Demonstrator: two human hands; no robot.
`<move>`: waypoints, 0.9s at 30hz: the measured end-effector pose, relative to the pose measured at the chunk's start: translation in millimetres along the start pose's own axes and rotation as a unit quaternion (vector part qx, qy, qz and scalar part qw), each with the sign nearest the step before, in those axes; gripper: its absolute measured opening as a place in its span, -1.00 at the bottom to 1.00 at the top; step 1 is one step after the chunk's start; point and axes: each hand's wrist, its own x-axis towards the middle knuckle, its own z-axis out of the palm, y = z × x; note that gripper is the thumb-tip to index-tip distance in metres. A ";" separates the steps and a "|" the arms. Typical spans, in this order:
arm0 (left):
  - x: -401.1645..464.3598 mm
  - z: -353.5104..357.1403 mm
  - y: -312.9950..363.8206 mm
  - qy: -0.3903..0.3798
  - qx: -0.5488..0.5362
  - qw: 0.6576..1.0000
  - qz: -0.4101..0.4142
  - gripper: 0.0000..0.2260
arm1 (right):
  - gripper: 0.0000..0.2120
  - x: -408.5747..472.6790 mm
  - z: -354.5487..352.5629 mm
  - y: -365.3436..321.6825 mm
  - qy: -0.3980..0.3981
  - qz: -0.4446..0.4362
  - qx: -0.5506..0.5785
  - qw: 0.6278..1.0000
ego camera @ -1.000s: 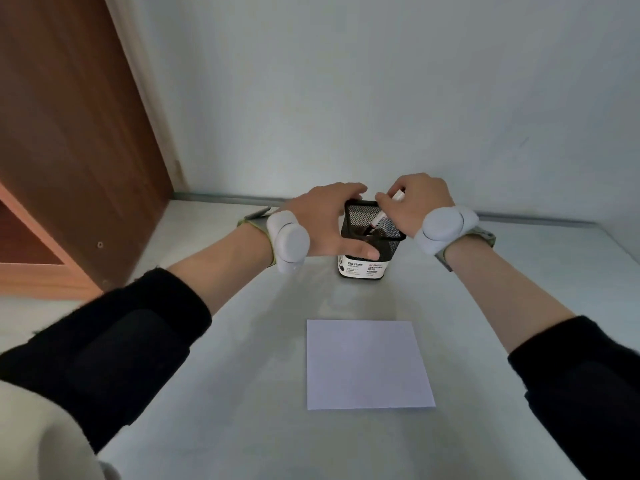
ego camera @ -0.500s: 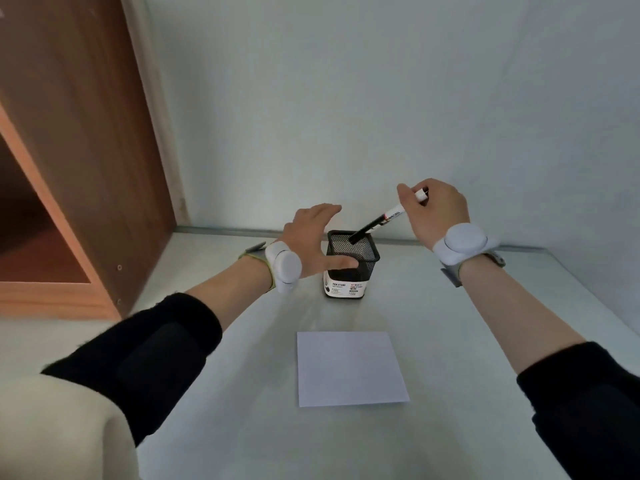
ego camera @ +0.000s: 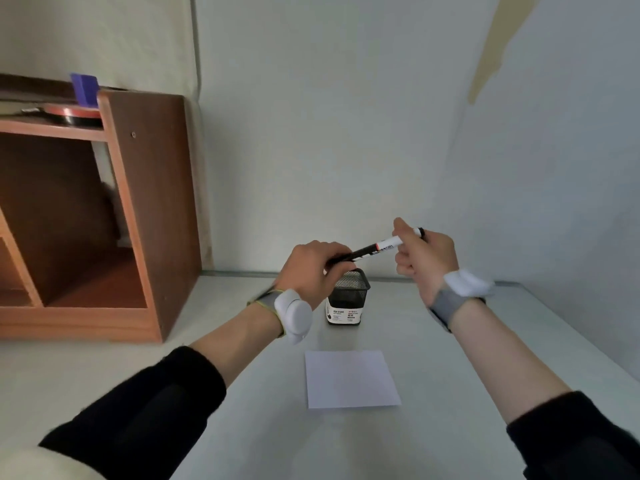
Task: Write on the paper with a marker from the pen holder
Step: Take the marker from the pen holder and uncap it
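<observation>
Above the black mesh pen holder (ego camera: 347, 298), a marker (ego camera: 377, 249) is held in the air between both hands, tilted so its white end rises toward the right. The dark cap end is pinched by the curled fingers of the left hand (ego camera: 311, 271); the white barrel is gripped by the closed fingers of the right hand (ego camera: 423, 259), with the tip of the barrel seen past the knuckles. Below and nearer than the fingers, a blank white paper (ego camera: 351, 379) is laid flat on the pale table (ego camera: 485, 393), apart from the holder. White wrist devices (ego camera: 292, 315) are worn on both forearms.
</observation>
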 end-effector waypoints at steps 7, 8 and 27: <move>-13.2 -18.5 36.1 0.079 -0.029 0.996 0.040 -0.84 | -0.68 -31.5 17.3 -6.0 -0.077 0.053 0.029 0.995; -15.0 -21.3 39.9 0.088 -0.032 0.995 0.038 -0.84 | -0.67 -35.6 20.3 -7.3 -0.083 0.051 0.042 0.994; -25.1 -39.6 97.8 0.011 0.040 0.997 0.062 -0.78 | -0.70 -76.4 6.1 -30.5 -0.007 0.003 0.147 0.989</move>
